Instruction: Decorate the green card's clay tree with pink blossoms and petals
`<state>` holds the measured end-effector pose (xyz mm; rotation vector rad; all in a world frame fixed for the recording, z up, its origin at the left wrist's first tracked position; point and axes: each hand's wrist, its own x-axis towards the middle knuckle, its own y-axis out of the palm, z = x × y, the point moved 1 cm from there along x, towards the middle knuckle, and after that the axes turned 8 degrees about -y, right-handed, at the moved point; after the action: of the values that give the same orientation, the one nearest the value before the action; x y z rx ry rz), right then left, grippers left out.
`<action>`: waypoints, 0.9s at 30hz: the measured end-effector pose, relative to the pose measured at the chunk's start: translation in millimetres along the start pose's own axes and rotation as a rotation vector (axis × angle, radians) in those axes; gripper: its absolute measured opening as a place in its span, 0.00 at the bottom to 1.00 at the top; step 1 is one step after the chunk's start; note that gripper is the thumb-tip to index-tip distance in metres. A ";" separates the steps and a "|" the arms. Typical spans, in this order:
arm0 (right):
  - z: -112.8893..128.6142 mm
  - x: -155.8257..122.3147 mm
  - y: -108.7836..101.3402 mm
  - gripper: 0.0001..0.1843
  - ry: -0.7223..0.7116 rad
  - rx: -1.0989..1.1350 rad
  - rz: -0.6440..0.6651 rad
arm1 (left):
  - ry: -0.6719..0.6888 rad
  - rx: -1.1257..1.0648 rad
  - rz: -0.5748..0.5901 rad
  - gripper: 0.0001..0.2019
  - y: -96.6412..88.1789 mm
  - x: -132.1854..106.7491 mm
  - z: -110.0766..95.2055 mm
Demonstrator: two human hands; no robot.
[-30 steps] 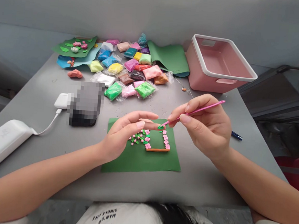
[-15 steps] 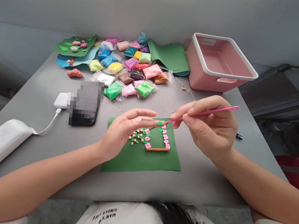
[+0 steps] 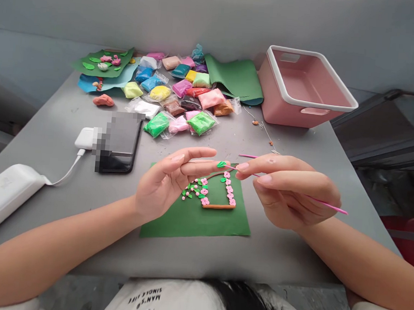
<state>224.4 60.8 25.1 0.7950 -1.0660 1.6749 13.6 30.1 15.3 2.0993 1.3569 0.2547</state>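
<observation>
My right hand [image 3: 293, 190] is closed round a thin pink modelling tool [image 3: 327, 205], whose tip touches a small green clay leaf [image 3: 221, 164]. A second pink length [image 3: 248, 156] juts out above the fingers; I cannot tell whether it is a separate stick. The leaf lies on a fingertip of my left hand [image 3: 169, 180], which is open with its fingers stretched out. Beneath both hands lies a green sheet [image 3: 194, 225] bearing a brown clay strip [image 3: 219, 206], pink clay flowers [image 3: 229, 189] and green leaves with pink dots [image 3: 190, 191], partly hidden by my left hand.
Several bags of coloured clay [image 3: 160, 93] cover the back of the table. A pink basket [image 3: 282, 108] stands back right beside folded green sheets [image 3: 234, 76]. On the left are a phone [image 3: 122, 143], a cabled white device [image 3: 10, 201] and a reddish clay lump [image 3: 103, 100].
My right hand has turned and shifted slightly right, so the tool's back end now points down to the right. The left fingertip with the leaf has risen a little.
</observation>
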 end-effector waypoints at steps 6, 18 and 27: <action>-2.0 -2.3 1.0 0.16 -0.109 -0.008 0.034 | -0.013 -0.022 0.002 0.19 -0.1 -0.5 0.8; 0.6 -1.8 3.2 0.13 -0.177 -0.153 0.070 | 0.008 0.038 -0.029 0.19 -1.0 1.3 2.5; -2.0 3.5 5.8 0.12 -0.374 -0.200 0.094 | 0.007 -0.003 0.038 0.20 -1.8 1.2 2.9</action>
<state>217.7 63.1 25.6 0.9601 -1.5240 1.4988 14.2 30.5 11.8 2.1252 1.3201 0.2799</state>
